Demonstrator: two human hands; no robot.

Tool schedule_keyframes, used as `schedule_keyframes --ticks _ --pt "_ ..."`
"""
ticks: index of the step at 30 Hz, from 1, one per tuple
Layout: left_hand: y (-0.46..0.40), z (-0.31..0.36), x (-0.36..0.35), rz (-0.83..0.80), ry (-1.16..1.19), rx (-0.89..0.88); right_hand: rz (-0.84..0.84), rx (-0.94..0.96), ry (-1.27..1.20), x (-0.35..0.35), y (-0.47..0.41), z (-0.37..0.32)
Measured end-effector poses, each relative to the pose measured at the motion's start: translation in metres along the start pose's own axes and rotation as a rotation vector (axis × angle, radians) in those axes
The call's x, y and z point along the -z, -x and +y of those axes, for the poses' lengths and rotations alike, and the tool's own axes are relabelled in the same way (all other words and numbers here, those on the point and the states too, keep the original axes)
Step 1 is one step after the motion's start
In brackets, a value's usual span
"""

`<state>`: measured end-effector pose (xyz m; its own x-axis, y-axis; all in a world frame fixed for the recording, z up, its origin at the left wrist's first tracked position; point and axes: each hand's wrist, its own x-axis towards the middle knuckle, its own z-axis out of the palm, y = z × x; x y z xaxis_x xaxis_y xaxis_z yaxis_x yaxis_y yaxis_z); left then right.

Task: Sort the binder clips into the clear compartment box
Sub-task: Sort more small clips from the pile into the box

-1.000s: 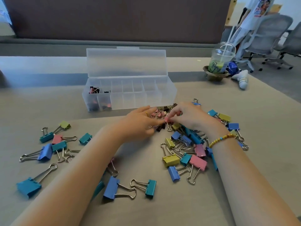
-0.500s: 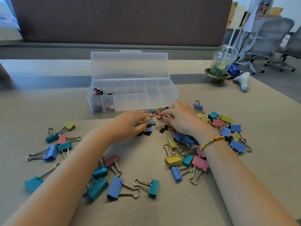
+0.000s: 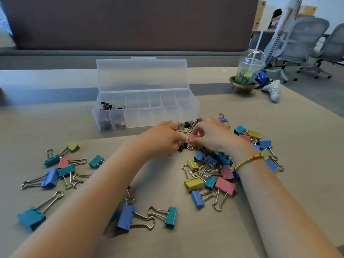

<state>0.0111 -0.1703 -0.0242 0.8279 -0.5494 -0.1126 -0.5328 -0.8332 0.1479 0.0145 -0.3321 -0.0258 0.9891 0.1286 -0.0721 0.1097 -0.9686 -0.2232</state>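
The clear compartment box [image 3: 188, 107] stands open at the table's middle, lid up, with small dark and pink clips in its two leftmost compartments [image 3: 106, 107]. Just in front of it lies a heap of small binder clips [image 3: 188, 124]. My right hand [image 3: 210, 135] pinches a small pink clip [image 3: 193, 136] over that heap. My left hand [image 3: 163, 140] is beside it, fingers curled on small dark clips [image 3: 181, 147]; whether it grips one is unclear. Larger blue, teal, pink and yellow clips [image 3: 210, 175] are spread to the right and left [image 3: 59, 168].
A plastic cup with a green drink and straw [image 3: 248, 71] stands at the back right, beside a blue object and a white one [image 3: 273, 91]. Office chairs [image 3: 301, 45] and a person stand beyond the table. A dark partition runs behind the box.
Both hands have stayed at the small-clip heap in front of the box. The right hand's fingers have closed on a small pink clip; the left hand has drawn up against it.
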Motion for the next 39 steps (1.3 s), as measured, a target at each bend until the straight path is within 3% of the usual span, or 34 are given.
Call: schedule_keyframes --ticks 7,9,12,17,23,27,33,36,39 --pt "-0.002 -0.002 -0.001 -0.036 -0.039 0.012 -0.105 0.05 -0.138 0.007 0.004 0.004" --pt "-0.001 -0.002 0.0 -0.019 -0.032 0.006 -0.047 0.009 -0.177 0.011 0.004 0.01" --pt "0.001 -0.008 -0.004 -0.047 -0.021 0.028 0.133 -0.115 -0.068 0.013 -0.002 0.015" --pt "0.004 -0.021 -0.01 -0.055 -0.189 0.089 0.054 -0.11 0.033 0.003 -0.005 0.008" --pt "0.025 -0.04 -0.001 -0.009 0.061 0.167 -0.003 0.02 -0.025 0.003 -0.007 -0.012" --pt "0.031 -0.047 -0.004 0.007 0.074 0.218 0.091 -0.105 0.051 0.002 -0.02 -0.022" --pt "0.038 -0.045 -0.004 0.123 0.2 0.211 -0.032 -0.033 -0.145 -0.014 -0.023 -0.044" --pt "0.05 -0.056 -0.003 0.057 0.302 0.221 -0.057 0.078 -0.317 -0.004 -0.013 -0.04" --pt "0.057 -0.06 -0.005 -0.047 0.292 0.2 -0.261 0.183 -0.088 0.001 -0.002 -0.039"
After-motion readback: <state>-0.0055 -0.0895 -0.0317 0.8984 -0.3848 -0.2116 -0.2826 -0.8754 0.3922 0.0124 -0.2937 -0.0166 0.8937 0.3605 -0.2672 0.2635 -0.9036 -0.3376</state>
